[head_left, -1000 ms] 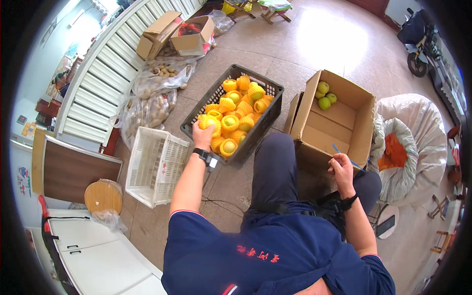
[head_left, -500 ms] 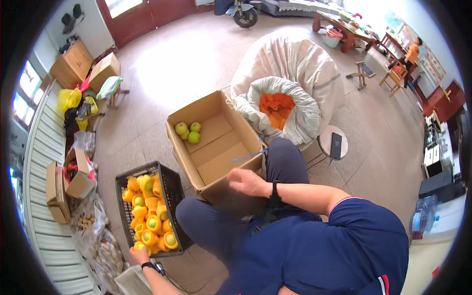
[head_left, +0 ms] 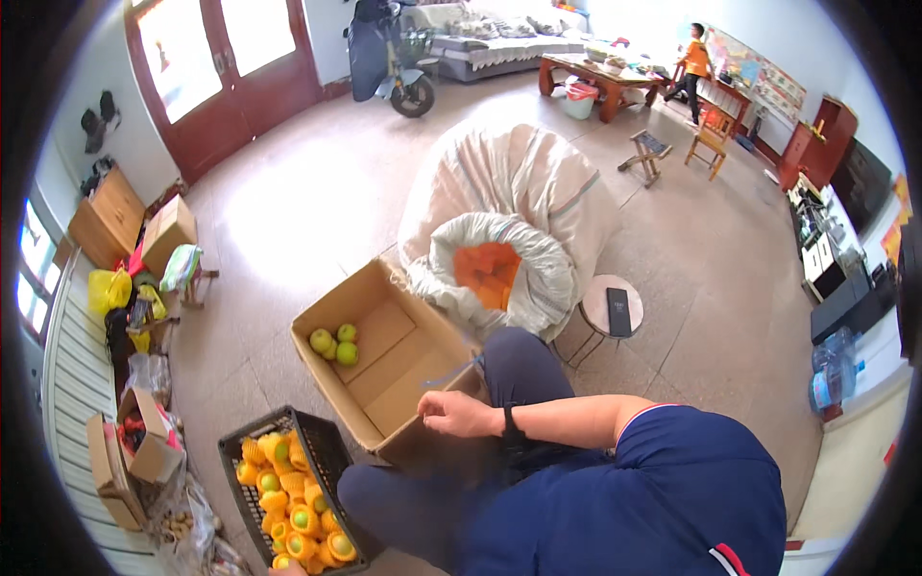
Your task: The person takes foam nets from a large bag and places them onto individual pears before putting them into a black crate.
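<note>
My right hand is loosely curled over the near edge of an open cardboard box, with nothing visible in its fingers. Several round green fruits, apple-like, sit grouped in the box's far left corner. To the left stands a black plastic crate, full of green fruits in yellow foam nets. At its near corner, mostly cut off by the lower picture edge, my left hand has its fingers closed at a netted fruit.
Behind the box slumps a big white woven sack, its rolled mouth showing orange material. A small round stool bears a black phone. Cartons and plastic bags line the left wall. Far off, a person in orange stands.
My view has tilted up, so the box, crate and sack appear lower. My left hand has slipped mostly out of the picture. My right hand stays by the box's near edge.
</note>
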The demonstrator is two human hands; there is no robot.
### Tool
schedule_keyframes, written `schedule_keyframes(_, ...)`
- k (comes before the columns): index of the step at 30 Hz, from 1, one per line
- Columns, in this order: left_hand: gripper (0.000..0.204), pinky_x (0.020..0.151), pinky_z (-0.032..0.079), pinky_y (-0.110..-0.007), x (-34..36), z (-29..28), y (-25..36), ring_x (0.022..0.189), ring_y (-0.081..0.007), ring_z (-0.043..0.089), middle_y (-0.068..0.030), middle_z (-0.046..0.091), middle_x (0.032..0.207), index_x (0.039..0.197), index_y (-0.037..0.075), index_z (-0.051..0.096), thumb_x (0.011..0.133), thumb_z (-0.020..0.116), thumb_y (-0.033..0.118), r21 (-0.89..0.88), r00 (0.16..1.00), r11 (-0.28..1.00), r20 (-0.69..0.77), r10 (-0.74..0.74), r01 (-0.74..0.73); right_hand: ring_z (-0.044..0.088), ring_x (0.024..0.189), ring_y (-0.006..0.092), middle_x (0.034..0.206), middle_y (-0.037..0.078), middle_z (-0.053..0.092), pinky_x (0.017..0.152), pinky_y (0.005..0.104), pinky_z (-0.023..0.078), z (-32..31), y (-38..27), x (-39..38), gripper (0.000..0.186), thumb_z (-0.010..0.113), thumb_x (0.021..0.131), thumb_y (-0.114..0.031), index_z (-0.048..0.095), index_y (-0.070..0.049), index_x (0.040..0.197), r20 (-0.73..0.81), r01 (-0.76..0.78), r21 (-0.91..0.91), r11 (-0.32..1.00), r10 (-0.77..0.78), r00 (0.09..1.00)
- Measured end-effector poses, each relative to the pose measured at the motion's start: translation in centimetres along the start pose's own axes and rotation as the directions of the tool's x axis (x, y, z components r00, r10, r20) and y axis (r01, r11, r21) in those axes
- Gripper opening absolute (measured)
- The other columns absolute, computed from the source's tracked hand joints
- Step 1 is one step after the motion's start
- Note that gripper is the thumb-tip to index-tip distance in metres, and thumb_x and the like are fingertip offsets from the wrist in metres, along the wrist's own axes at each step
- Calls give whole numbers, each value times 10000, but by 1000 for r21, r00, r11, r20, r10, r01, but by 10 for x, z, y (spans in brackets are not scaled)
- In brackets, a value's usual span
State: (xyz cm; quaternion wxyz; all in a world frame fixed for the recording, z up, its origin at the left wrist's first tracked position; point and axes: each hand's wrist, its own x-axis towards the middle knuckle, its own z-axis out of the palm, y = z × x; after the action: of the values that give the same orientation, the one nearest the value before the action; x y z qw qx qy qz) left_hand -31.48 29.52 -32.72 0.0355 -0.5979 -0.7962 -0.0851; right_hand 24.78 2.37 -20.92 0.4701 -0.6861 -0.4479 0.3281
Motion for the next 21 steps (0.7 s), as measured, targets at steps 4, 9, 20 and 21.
schedule_keyframes(4, 678, 925, 503, -535, 8, -7, 32, 1111, -427, 608, -242, 626, 1226, 1246, 49, 603, 814, 718, 560, -141, 996, 989, -82, 32, -43, 639, 755, 117, 903, 59, 671, 690, 295, 534, -30, -4, 5, 249, 626, 939, -165, 594, -3, 1125, 16, -81, 220, 972, 79, 997)
schedule_keyframes(9, 438, 820, 535, -378, 32, -12, 96, 966, -264, 632, -146, 604, 1152, 1306, -48, 498, 945, 605, 176, -910, 996, 412, 70, 55, 41, 609, 650, 92, 840, 15, 646, 595, 260, 512, -69, -7, 38, 154, 628, 938, -138, 630, -37, 1053, -157, 11, 468, 884, 71, 985)
schedule_keyframes(20, 243, 622, 585, -342, -124, -112, 332, 725, -209, 670, -57, 654, 938, 1196, 102, 532, 972, 607, 158, -802, 629, -35, 439, 641, 596, 603, 702, 107, 887, 34, 653, 666, 266, 502, -145, 33, 15, 173, 610, 942, -154, 606, -45, 1077, -265, 73, 758, 648, 203, 943)
schedule_keyframes(21, 243, 631, 588, -343, -131, -103, 335, 740, -207, 666, -60, 647, 929, 1201, 96, 527, 974, 596, 147, -777, 600, 4, 490, 632, 630, 604, 701, 108, 885, 35, 654, 664, 268, 502, -148, 36, 12, 171, 608, 942, -147, 604, -43, 1078, -261, 83, 762, 642, 188, 947)
